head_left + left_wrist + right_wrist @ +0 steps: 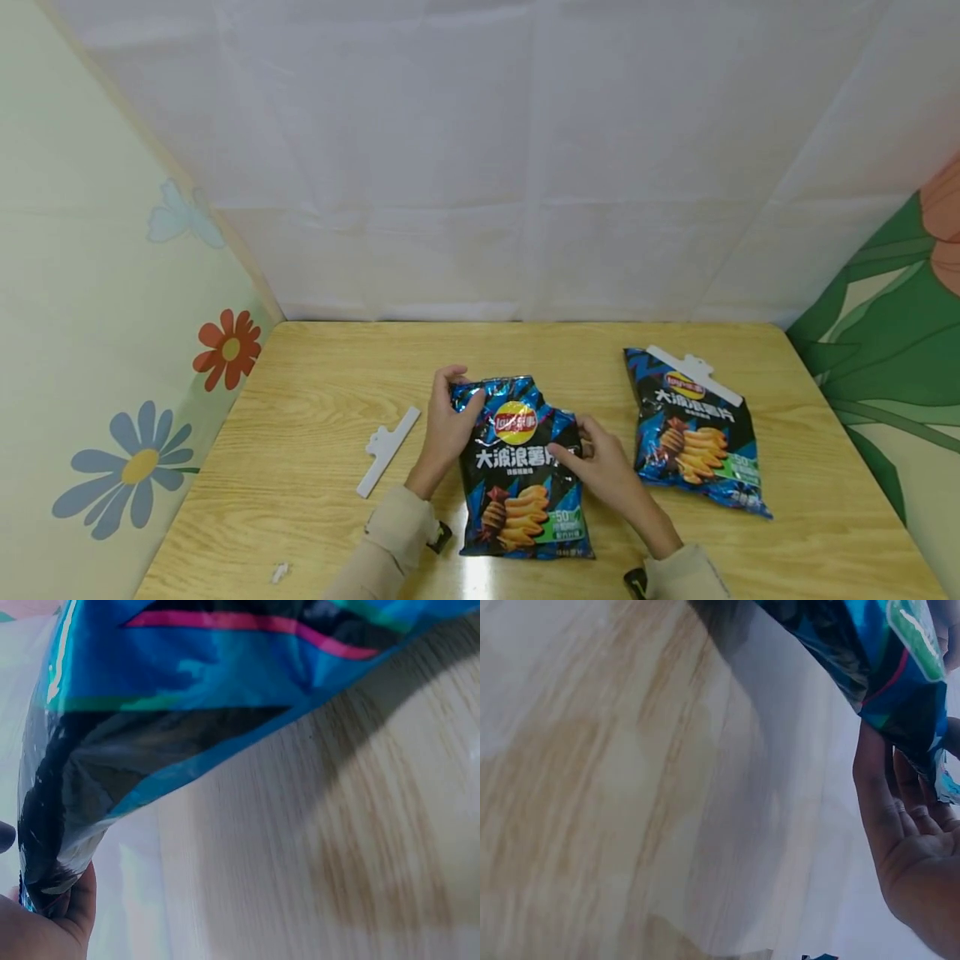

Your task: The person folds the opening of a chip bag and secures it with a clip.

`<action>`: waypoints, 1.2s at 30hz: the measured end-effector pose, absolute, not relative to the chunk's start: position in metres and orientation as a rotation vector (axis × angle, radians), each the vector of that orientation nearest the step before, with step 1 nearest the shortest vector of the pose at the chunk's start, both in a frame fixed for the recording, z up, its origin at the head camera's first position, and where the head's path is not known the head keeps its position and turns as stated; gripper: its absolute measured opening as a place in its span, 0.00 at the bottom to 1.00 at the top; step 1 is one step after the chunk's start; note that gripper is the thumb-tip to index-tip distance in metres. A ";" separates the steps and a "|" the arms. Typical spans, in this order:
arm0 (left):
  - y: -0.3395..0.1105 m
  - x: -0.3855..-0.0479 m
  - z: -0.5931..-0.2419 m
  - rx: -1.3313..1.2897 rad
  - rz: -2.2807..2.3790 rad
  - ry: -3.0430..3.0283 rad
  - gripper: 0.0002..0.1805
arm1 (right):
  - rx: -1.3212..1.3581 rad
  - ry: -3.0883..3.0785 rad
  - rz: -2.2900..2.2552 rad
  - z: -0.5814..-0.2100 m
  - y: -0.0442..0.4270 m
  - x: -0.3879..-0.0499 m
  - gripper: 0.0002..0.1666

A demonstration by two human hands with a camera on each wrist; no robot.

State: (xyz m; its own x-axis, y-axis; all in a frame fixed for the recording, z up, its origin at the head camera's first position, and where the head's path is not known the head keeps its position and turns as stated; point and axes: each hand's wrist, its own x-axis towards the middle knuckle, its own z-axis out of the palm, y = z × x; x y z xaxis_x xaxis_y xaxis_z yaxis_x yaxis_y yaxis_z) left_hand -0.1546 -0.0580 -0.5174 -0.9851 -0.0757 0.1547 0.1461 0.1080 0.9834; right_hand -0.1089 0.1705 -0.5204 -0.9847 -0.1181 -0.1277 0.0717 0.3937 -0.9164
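A blue and black potato chip bag (517,483) is held near the table's front, its top edge uneven and dipping at the right. My left hand (450,421) grips its upper left corner, thumb in front and fingers behind. On the upper right side, my right hand (603,467) holds the bag between thumb and fingers. From below, the left wrist view shows the bag's underside (187,675) with the left hand (45,930) at its corner. In the right wrist view, fingers of the right hand (922,862) lie behind the bag's corner (907,705).
A second chip bag (697,450) lies at the right with a white clip (693,373) across its top. Another white clip (387,450) lies on the wooden table (315,500) left of my left hand. A small white scrap (280,572) is near the front left.
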 end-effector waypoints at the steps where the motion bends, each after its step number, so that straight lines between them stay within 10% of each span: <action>1: -0.058 -0.155 -0.517 -0.069 -1.981 -2.217 0.22 | -0.037 2.477 -1.636 -0.520 0.170 -0.109 0.24; 36: -0.054 -0.155 -0.519 -0.325 -0.756 -2.459 0.11 | -0.057 2.509 -1.589 -0.523 0.163 -0.106 0.26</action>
State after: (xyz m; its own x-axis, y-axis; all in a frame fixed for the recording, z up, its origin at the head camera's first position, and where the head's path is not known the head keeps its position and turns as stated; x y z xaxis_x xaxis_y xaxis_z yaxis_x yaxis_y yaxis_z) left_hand -0.1550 -0.0545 -0.5186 -0.8240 0.0680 0.5624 0.3723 0.8134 0.4470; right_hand -0.1062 0.1634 -0.5227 -0.9846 -0.1232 -0.1237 0.0591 0.4314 -0.9002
